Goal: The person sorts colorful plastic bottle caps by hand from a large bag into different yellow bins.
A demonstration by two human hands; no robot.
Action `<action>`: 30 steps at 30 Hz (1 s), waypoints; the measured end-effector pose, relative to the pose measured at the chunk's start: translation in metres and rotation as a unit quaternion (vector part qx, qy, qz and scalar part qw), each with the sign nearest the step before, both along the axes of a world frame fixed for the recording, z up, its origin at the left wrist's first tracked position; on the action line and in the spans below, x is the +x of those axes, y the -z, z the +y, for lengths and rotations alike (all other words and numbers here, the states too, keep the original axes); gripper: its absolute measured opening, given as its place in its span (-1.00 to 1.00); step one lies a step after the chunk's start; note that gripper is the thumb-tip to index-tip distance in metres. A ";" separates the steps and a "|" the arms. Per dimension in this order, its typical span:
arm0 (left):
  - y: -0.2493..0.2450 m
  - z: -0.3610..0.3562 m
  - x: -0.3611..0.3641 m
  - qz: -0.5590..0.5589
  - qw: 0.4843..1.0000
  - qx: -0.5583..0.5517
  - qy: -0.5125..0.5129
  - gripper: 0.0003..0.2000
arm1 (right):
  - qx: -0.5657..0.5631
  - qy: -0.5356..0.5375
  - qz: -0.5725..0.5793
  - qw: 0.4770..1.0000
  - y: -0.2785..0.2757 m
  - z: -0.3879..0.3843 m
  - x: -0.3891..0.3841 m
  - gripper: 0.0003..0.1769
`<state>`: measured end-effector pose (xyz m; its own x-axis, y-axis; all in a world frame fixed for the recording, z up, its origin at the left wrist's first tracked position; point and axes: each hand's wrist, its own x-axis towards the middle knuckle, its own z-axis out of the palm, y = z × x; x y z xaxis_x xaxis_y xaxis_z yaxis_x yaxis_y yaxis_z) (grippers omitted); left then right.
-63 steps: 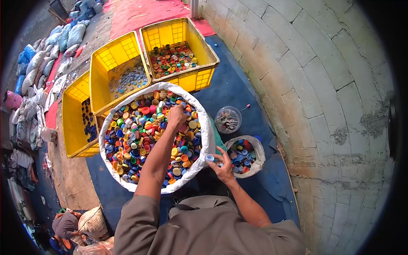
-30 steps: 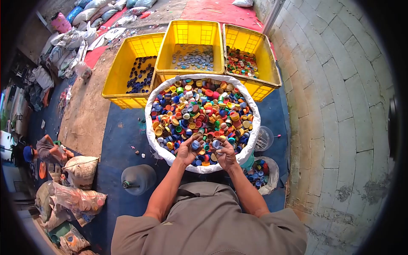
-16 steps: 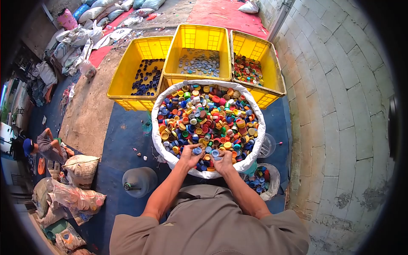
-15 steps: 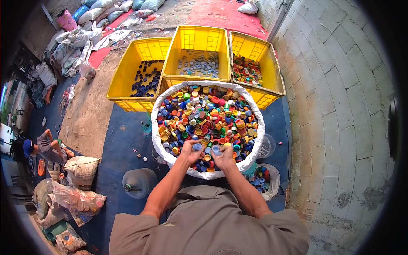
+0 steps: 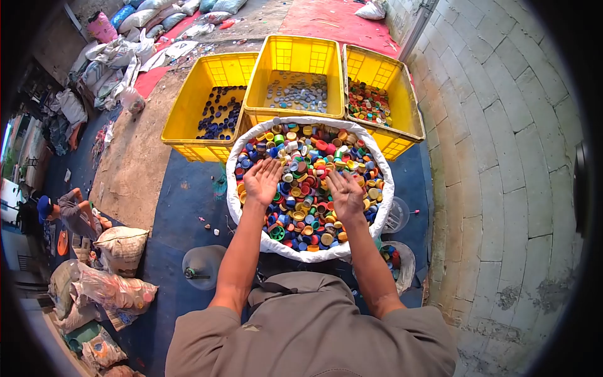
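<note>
A big round sack with a rolled white rim (image 5: pixel 387 182) stands before me, filled with bottle caps (image 5: pixel 306 210) of many colours. Over its left part is my left hand (image 5: pixel 263 180), palm up, fingers stretched and nothing in it. My right hand (image 5: pixel 346 193) hovers over the right part, also open, with its fingers extended. Beyond the sack stand three yellow crates. Dark blue caps (image 5: pixel 220 116) lie in the left crate (image 5: pixel 182 107), pale blue and whitish caps (image 5: pixel 298 93) in the middle crate (image 5: pixel 254 85), and red, orange and green caps (image 5: pixel 369 103) in the right crate (image 5: pixel 407 107).
A large clear bottle (image 5: pixel 204 267) stands left of the sack; a smaller white-rimmed bag (image 5: pixel 407 267) with caps sits at right. A block wall (image 5: pixel 496 188) runs along the right. At left are stuffed sacks (image 5: pixel 122 248) and a person in a blue cap (image 5: pixel 72 213).
Both hands have moved forward and apart over the sack, and their fingers have opened. The pale blue caps they held are out of them.
</note>
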<state>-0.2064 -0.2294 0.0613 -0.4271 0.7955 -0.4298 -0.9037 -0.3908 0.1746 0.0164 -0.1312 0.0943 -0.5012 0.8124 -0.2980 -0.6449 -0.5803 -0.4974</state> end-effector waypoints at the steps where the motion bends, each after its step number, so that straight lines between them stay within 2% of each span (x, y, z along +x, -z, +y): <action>1: 0.018 -0.020 0.003 0.015 0.999 -0.026 -0.010 -0.61 | -0.023 -0.001 -0.036 0.999 0.014 -0.014 0.010 -0.11; 2: 0.027 -0.043 0.006 0.034 0.998 -0.059 -0.010 -0.66 | -0.003 -0.024 -0.095 0.995 0.031 -0.028 0.024 -0.16; 3: 0.034 -0.064 0.012 0.053 0.994 -0.092 -0.009 -0.70 | 0.018 -0.032 -0.162 0.986 0.061 -0.041 0.036 -0.29; 5: 0.047 -0.096 0.025 0.074 0.983 -0.165 -0.017 -0.72 | 0.036 -0.046 -0.285 0.957 0.072 -0.067 0.053 -0.62; 7: 0.055 -0.119 0.036 0.131 0.963 -0.235 0.011 -0.76 | 0.049 -0.056 -0.377 0.923 0.097 -0.086 0.062 -0.71; 9: 0.060 -0.136 0.051 0.175 0.948 -0.266 0.022 -0.76 | 0.101 -0.090 -0.382 0.914 0.109 -0.098 0.066 -0.77; 11: 0.065 -0.144 0.065 0.182 0.937 -0.297 0.033 -0.80 | 0.184 -0.082 -0.436 0.877 0.111 -0.106 0.063 -0.79; 14: 0.066 -0.146 0.079 0.218 0.927 -0.300 0.056 -0.80 | 0.332 -0.070 -0.514 0.788 0.107 -0.101 0.049 -0.76; 17: 0.068 -0.144 0.087 0.246 0.915 -0.308 0.084 -0.81 | 0.520 -0.038 -0.583 0.623 0.087 -0.087 0.029 -0.72; 18: 0.066 -0.142 0.088 0.252 0.912 -0.310 0.091 -0.81 | 0.502 -0.051 -0.580 0.639 0.099 -0.081 0.024 -0.62; 21: 0.065 -0.142 0.091 0.270 0.905 -0.311 0.108 -0.82 | 0.587 -0.050 -0.596 0.546 0.084 -0.061 0.001 -0.52; 22: 0.065 -0.143 0.091 0.276 0.902 -0.311 0.113 -0.82 | 0.598 -0.075 -0.601 0.526 0.088 -0.052 -0.005 -0.41; 26: 0.062 -0.149 0.097 0.271 0.901 -0.319 0.118 -0.82 | 0.637 -0.099 -0.585 0.492 0.095 -0.032 -0.028 -0.20; 30: 0.056 -0.156 0.105 0.261 0.897 -0.334 0.123 -0.83 | 0.659 -0.106 -0.598 0.444 0.109 -0.022 -0.038 -0.17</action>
<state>-0.1014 -0.3857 0.0056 -0.5560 0.5333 -0.6376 -0.6750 0.1580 0.7207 -0.0213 -0.1530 -0.0148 -0.7320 0.6477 0.2113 0.5363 0.7391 -0.4075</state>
